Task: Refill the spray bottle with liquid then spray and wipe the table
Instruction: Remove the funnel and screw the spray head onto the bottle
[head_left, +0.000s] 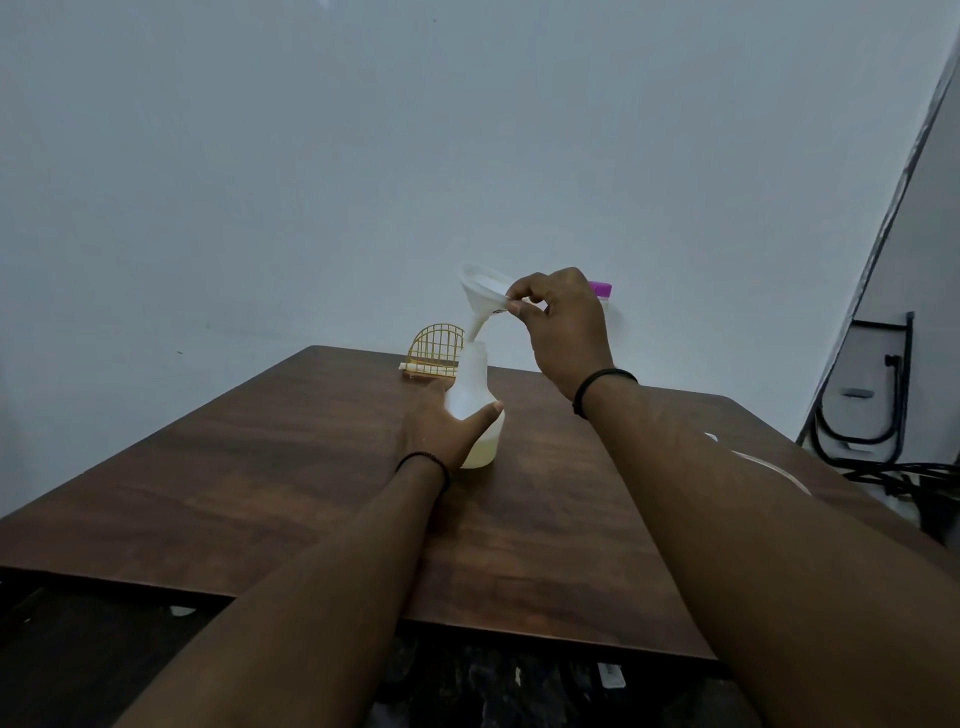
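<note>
Tabletop (260, 467) of dark wood carries a translucent white spray bottle (475, 410), capless, with pale yellowish liquid low inside, gripped by the left hand (447, 426). Above its neck the right hand (563, 322) pinches a tilted white funnel (480, 293) by the rim, spout at the opening. Farther back stands a yellow wire rack (435, 351).

The bottle (475, 410) is translucent white, upright on the table (260, 467), without its cap, with a little pale liquid at the bottom. A white funnel (480, 293) is tilted, its tip at the bottle's mouth.
</note>
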